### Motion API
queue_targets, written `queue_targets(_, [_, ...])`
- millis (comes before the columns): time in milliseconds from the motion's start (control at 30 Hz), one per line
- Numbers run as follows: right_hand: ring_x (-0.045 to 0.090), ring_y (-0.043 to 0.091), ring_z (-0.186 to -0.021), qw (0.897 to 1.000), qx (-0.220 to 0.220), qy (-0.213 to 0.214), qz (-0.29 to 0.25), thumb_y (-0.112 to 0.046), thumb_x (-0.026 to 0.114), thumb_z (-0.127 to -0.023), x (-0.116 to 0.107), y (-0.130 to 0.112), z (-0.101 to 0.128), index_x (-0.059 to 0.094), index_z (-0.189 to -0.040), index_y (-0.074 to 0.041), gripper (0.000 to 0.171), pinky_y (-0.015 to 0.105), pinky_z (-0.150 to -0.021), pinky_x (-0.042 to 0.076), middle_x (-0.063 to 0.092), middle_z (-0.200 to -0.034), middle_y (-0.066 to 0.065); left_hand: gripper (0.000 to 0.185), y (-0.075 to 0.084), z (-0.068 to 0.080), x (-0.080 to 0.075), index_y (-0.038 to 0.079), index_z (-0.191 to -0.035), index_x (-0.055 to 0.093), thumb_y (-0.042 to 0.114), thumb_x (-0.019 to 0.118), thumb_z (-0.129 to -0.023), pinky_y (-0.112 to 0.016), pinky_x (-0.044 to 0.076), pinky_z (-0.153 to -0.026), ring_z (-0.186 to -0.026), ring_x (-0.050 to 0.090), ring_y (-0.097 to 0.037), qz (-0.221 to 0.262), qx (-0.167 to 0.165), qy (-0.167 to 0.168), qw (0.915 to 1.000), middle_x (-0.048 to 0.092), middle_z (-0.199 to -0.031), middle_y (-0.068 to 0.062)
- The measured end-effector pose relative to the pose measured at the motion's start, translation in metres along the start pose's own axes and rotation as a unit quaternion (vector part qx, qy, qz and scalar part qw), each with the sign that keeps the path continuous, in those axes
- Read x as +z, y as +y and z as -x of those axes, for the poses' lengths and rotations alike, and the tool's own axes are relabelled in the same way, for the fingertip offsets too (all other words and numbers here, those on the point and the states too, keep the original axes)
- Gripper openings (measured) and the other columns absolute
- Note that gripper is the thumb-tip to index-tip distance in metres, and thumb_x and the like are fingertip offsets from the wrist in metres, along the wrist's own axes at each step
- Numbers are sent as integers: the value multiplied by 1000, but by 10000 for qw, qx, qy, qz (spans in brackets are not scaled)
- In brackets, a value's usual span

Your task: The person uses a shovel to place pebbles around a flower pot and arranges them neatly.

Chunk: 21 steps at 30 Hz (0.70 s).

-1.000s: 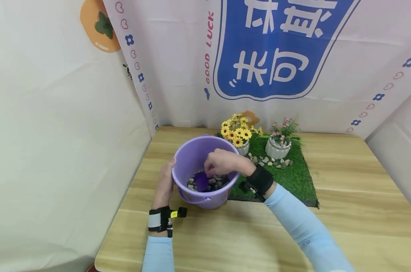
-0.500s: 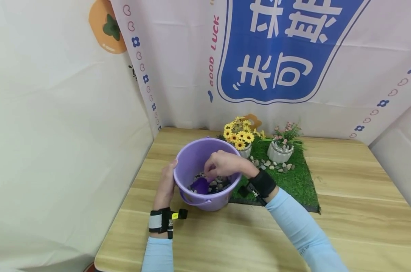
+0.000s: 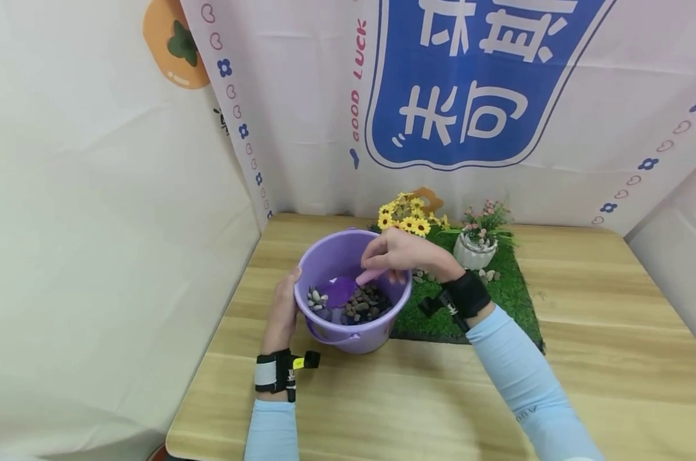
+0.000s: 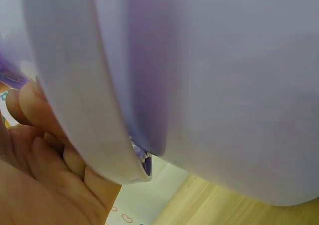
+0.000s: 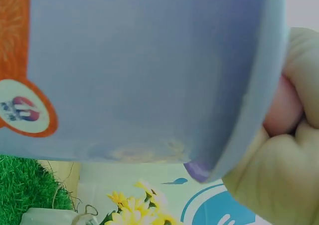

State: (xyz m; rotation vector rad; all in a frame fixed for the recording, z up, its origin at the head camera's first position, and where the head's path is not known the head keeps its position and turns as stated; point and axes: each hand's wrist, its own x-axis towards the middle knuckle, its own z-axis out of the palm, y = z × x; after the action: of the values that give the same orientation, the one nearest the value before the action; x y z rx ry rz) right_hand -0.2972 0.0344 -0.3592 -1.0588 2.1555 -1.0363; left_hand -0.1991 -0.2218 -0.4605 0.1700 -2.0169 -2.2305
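Observation:
A purple bucket [image 3: 355, 339] stands on the table, its inner floor partly covered with pebbles [image 3: 364, 303]. My left hand [image 3: 284, 299] grips its left rim; in the left wrist view the fingers [image 4: 37, 105] reach over the rim edge. With my right hand [image 3: 402, 251] I hold the pink handle of a toy shovel [image 3: 339, 292] above the right rim. The shovel's purple blade is inside the bucket, to the left of the darker pebbles. In the right wrist view the bucket wall [image 5: 139, 75] hides the shovel's blade.
Right of the bucket lies an artificial grass mat [image 3: 457, 314] with several loose stones [image 3: 489, 276]. On it stand a white pot [image 3: 473, 251] of pink flowers and yellow flowers [image 3: 405, 214], their pot hidden by my hand. A printed curtain [image 3: 301, 128] hangs behind the table.
My right hand has risen and moved right, tilting the shovel so its pink handle shows. The blade has shifted up from the pebbles' near side. My left hand stays on the rim.

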Motion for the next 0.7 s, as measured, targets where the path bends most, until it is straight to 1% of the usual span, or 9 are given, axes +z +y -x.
queue_targets(33, [56,23,-44,10000,26,35,-79,-26,60,-90,-1,0,1,71,-96,-20,13,36,-40,48,63,-63,18,50,0,1,0,6,-117,61,46,42,-94,-36,42,-83,-95,57,-28,24,0,26,10000,60,-112,-20])
queue_targets(133, [57,25,-44,9998,7,74,-201,-27,59,-90,0,0,4,70,-97,-21,14,38,-41,48,63,-64,20,51,-1,2,-1,8,-117,61,49,43,-93,-38,42,-83,-93,58,-25,50,1,44,10000,61,-112,-18])
queue_targets(233, [57,26,-44,9997,-68,107,-204,-26,59,-91,0,2,6,71,-97,-22,14,40,-41,48,63,-63,19,52,-2,1,-1,8,-116,62,50,44,-92,-37,43,-80,-90,58,-24,47,14,34,10000,61,-110,-19])
queue_targets(300, [57,27,-44,9997,-114,141,-191,-26,58,-91,1,3,8,71,-96,-22,14,40,-41,48,63,-63,19,52,-2,1,-1,9,-117,61,50,44,-92,-37,44,-79,-91,58,-24,50,16,-11,10000,61,-111,-18])
queue_targets(400, [57,27,-45,9995,-171,154,-225,-27,58,-91,1,4,10,71,-97,-21,15,41,-41,48,63,-65,20,51,-3,1,-2,10,-117,62,50,44,-92,-34,44,-75,-88,58,-23,58,2,17,10000,62,-108,-16])
queue_targets(433, [56,26,-45,9994,-146,164,-263,-27,58,-91,1,4,11,71,-98,-20,16,43,-42,48,63,-66,21,50,-3,1,-2,10,-118,62,50,44,-92,-34,44,-74,-88,58,-23,52,-8,17,10000,62,-107,-15])
queue_targets(567, [54,23,-43,9990,-5,249,-383,-30,59,-91,-1,2,16,70,-100,-18,19,44,-39,44,62,-69,22,50,-4,0,-2,9,-118,61,49,43,-93,-34,42,-75,-87,56,-22,2,-28,9,10000,61,-106,-14])
queue_targets(633, [53,22,-43,9985,46,313,-451,-31,59,-90,-2,1,18,70,-100,-17,20,45,-37,42,61,-72,24,50,-4,0,-3,9,-119,61,48,43,-94,-37,41,-80,-92,55,-23,9,-23,-10,10000,61,-108,-13])
queue_targets(700, [52,22,-43,9982,27,343,-494,-31,59,-91,-2,1,20,70,-101,-16,21,41,-36,40,61,-74,25,50,-5,0,-3,9,-120,60,48,43,-94,-37,41,-81,-93,55,-24,20,0,-13,10000,61,-108,-14])
